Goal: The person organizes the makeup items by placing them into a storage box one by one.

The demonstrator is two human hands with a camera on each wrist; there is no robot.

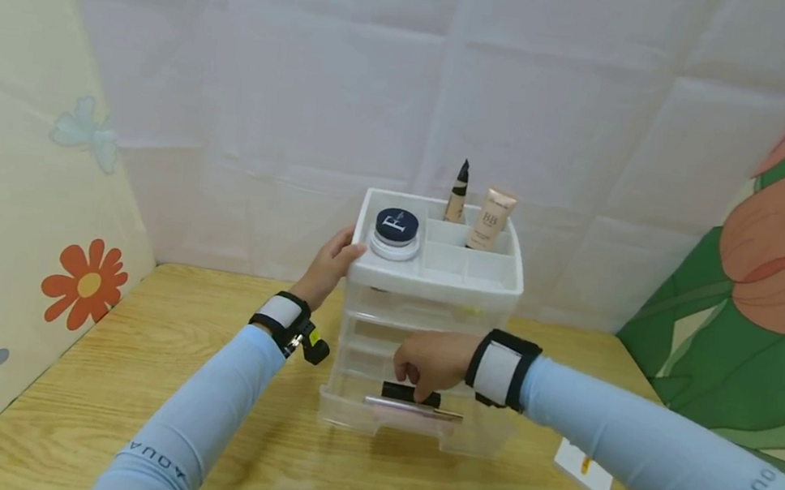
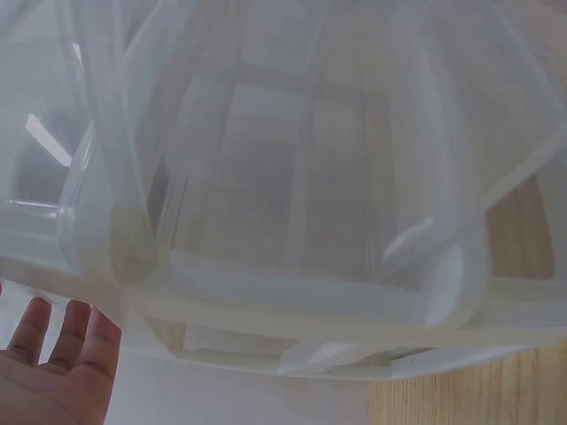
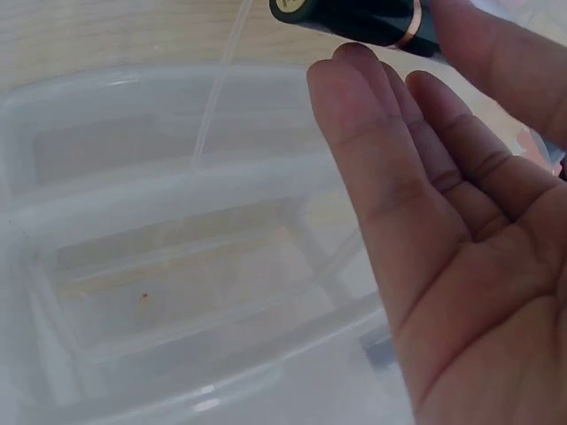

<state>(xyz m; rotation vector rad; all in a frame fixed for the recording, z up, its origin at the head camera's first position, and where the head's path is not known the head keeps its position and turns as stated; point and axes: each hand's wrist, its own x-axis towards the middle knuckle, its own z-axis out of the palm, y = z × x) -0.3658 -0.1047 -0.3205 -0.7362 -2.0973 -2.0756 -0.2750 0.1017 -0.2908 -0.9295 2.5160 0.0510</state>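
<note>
A white drawer organizer [image 1: 434, 289] with clear drawers stands on the table. My left hand [image 1: 328, 266] rests against its upper left side, fingers fairly straight; in the left wrist view the fingers [image 2: 66, 341] show beside the frame. The bottom drawer [image 1: 342, 412] is pulled out. Over it, my right hand [image 1: 439, 361] pinches a black lipstick tube [image 1: 400, 391] between thumb and fingers. In the right wrist view, the dark tube [image 3: 354, 18] has a gold ring, and the thumb covers one end. A slim silvery-pink pen-like stick [image 1: 409, 407] lies just in front of the tube.
On the organizer's top tray sit a round compact with dark blue lid [image 1: 396, 227], a BB cream tube [image 1: 491, 220] and a beige bottle with black pointed top [image 1: 457, 196]. A small white box [image 1: 583, 469] lies under the right forearm. A white cloth [image 1: 292, 102] hangs behind.
</note>
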